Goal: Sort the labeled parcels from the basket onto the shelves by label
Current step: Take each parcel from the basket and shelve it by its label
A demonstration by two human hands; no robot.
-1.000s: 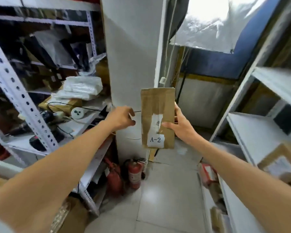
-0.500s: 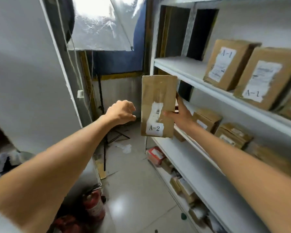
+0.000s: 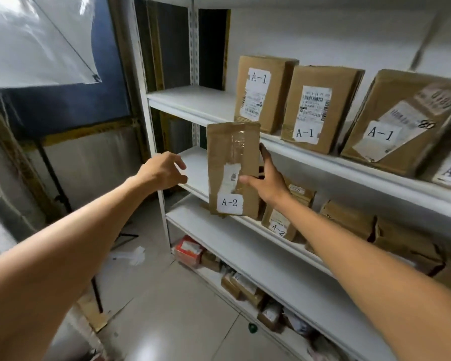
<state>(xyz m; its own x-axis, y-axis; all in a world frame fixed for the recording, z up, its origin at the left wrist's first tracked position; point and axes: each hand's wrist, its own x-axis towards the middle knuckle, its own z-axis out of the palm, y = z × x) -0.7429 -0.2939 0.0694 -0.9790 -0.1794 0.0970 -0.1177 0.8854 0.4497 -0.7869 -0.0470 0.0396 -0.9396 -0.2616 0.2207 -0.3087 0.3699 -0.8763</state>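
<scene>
My right hand (image 3: 267, 182) grips a flat brown parcel (image 3: 232, 152) labelled A-2, held upright in front of the white shelf unit (image 3: 201, 100). The parcel's lower edge hangs level with the front of the second shelf (image 3: 193, 168). My left hand (image 3: 164, 171) hovers just left of the parcel with loosely curled fingers, holding nothing and not touching it. Behind my right hand, other A-2 parcels (image 3: 279, 222) stand on that second shelf. Three brown boxes labelled A-1 (image 3: 261, 92) stand on the shelf above.
More brown parcels (image 3: 406, 241) fill the second shelf to the right. Small packages (image 3: 190, 250) lie on the bottom shelf near the tiled floor (image 3: 172, 308). A blue wall panel (image 3: 63, 102) and a plastic sheet are on the left.
My view has swung right from the left-hand racks to the white shelf unit. The A-2 parcel and both hands have come close to the second shelf. My left fingers have loosened from a fist.
</scene>
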